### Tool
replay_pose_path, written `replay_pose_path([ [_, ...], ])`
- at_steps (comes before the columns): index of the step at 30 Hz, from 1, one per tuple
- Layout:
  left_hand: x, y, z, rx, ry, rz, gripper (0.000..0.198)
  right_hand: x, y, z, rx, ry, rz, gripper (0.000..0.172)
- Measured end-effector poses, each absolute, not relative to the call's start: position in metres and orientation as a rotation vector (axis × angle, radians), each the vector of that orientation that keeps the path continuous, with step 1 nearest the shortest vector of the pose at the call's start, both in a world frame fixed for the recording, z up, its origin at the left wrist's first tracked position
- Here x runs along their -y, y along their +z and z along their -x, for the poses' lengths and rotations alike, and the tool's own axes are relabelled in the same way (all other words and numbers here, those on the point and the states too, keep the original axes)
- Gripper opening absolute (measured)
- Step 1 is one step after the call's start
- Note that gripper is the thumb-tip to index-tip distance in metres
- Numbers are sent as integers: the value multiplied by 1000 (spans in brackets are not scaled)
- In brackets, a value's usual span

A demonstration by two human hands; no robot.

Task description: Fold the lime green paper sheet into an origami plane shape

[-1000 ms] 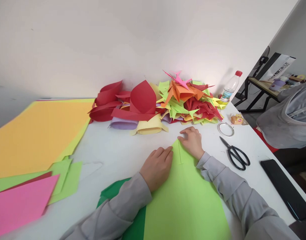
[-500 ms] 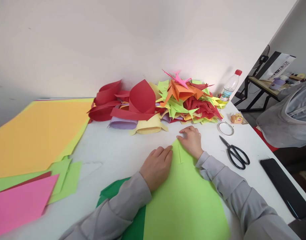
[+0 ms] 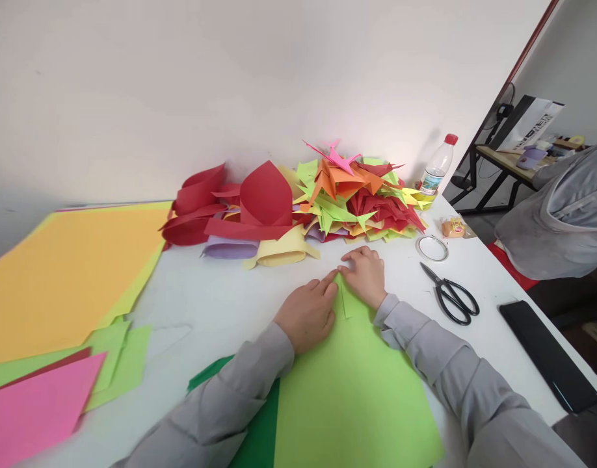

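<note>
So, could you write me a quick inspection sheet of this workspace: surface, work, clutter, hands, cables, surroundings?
Surface: white table, against a wall.
Job's things: light green sheet, far end folded to a point; dark green paper beside it.
Clutter: orange sheet, pink sheet, folded paper pieces, bottle, scissors, black phone-like object.
Hands: left hand and right hand at the sheet's pointed end; grip unclear.
Cables: thin dark cord, far right, details unclear.
Surroundings: wood-topped side table; person in grey, right.
</note>
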State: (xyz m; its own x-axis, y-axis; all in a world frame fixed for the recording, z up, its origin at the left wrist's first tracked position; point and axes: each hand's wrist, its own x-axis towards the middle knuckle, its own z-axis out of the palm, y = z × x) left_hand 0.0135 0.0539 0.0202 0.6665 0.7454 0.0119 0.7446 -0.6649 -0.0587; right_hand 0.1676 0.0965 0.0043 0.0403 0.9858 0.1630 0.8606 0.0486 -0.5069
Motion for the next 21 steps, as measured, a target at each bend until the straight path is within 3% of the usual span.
replay_pose_path([
  [15,-43,21,1,1155,45,2764,25,-96,3,-167,1861,325,1821,21],
  [21,-26,14,28,1052,19,2744,36,-96,3,-168,1887,331,1842,22],
])
